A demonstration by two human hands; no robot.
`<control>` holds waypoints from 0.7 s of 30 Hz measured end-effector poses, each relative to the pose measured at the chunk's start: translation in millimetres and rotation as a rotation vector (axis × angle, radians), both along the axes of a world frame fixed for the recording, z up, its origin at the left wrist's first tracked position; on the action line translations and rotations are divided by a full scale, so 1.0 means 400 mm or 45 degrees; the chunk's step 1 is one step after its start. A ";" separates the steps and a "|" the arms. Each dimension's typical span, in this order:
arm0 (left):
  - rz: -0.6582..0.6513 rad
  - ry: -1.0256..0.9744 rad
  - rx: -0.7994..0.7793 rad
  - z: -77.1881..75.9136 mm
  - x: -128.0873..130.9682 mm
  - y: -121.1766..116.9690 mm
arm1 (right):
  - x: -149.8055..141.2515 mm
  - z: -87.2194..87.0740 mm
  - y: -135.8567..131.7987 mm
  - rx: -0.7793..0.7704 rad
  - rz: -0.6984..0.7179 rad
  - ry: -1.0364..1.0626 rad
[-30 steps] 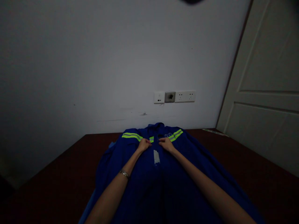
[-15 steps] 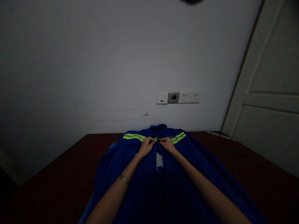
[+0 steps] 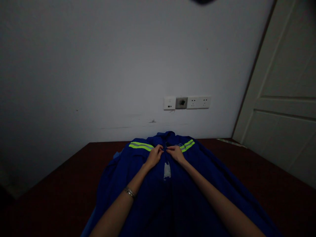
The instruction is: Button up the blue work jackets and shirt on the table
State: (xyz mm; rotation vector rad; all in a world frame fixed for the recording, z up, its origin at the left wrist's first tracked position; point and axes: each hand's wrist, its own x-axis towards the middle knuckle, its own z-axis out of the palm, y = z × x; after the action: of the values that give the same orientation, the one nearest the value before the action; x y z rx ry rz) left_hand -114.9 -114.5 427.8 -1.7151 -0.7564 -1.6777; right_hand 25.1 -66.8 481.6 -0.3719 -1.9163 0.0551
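A blue work jacket with yellow-green and grey reflective strips lies spread out, its collar toward the wall. My left hand pinches the front edge of the jacket just below the collar. Close beside it on the right, my right hand pinches the opposite front edge, the fingertips of both hands almost meeting. What exactly sits between the fingertips is too small and dark to make out. A pale grey patch shows on the front below my hands.
The jacket rests on a dark red surface that meets a pale wall. Wall sockets and a grey switch plate are above the collar. A panelled door stands at right, with a flat strip near its foot.
Both hands' fingertips have drawn slightly closer together at the jacket's front edges. The whole view has shifted a little; the jacket stays in place.
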 end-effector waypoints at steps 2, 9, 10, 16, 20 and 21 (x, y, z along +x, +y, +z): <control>-0.031 -0.016 -0.013 0.000 -0.003 0.003 | 0.001 0.000 0.002 -0.005 -0.015 -0.009; -0.037 0.012 -0.189 -0.007 -0.038 0.026 | 0.010 0.000 -0.006 -0.068 -0.038 -0.067; -0.007 0.029 -0.215 -0.007 -0.043 0.027 | 0.012 0.001 -0.008 -0.079 -0.036 -0.078; 0.051 0.110 -0.184 -0.004 -0.052 0.026 | 0.025 0.008 -0.016 -0.129 -0.002 -0.115; 0.223 0.181 -0.097 0.001 -0.039 0.013 | 0.026 0.010 -0.022 -0.130 0.018 -0.120; 0.289 0.197 -0.081 0.001 -0.034 0.008 | 0.027 0.010 -0.024 -0.126 0.022 -0.121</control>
State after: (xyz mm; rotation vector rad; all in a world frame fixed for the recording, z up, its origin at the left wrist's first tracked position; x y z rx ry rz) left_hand -128.6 -111.2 428.3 -1.7087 -0.9023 -1.3657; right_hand 35.8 -76.4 485.5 -0.4313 -2.0154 0.1464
